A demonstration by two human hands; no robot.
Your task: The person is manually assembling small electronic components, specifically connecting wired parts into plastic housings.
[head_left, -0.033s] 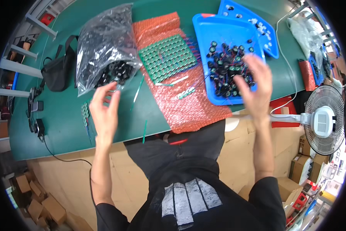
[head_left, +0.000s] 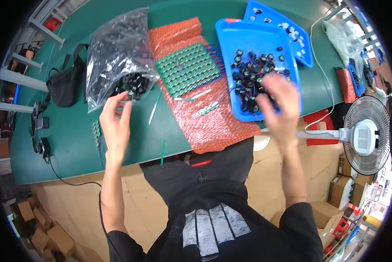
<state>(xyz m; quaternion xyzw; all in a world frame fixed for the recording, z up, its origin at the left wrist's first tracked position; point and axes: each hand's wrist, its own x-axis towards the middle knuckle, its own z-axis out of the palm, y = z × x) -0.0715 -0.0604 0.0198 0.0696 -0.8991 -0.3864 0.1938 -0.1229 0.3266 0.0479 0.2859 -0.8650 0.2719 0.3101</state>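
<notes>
My left hand (head_left: 116, 124) is at the mouth of a clear plastic bag (head_left: 117, 48) filled with small black parts (head_left: 137, 84). Its thumb and index finger curl toward each other around something small that I cannot make out. Over the near right part of a blue tray (head_left: 231, 41), my right hand (head_left: 281, 105) is blurred, with thumb and fingers apart. Round black components (head_left: 250, 72) with green faces and thin red and blue wires are heaped in the tray, partly hidden by that hand. A green panel of round boards (head_left: 188, 70) lies on red bubble wrap (head_left: 204, 131) between my hands.
A second blue tray (head_left: 308, 54) with white pieces sits behind the first. A short green strip (head_left: 209, 108) lies on the wrap, another (head_left: 96, 133) by my left hand. A black pouch (head_left: 67, 85) is at left; a white fan (head_left: 364, 137) stands at right.
My right hand has shifted slightly left and toward me over the tray. The left hand keeps nearly the same place by the bag. The whole view has shifted slightly.
</notes>
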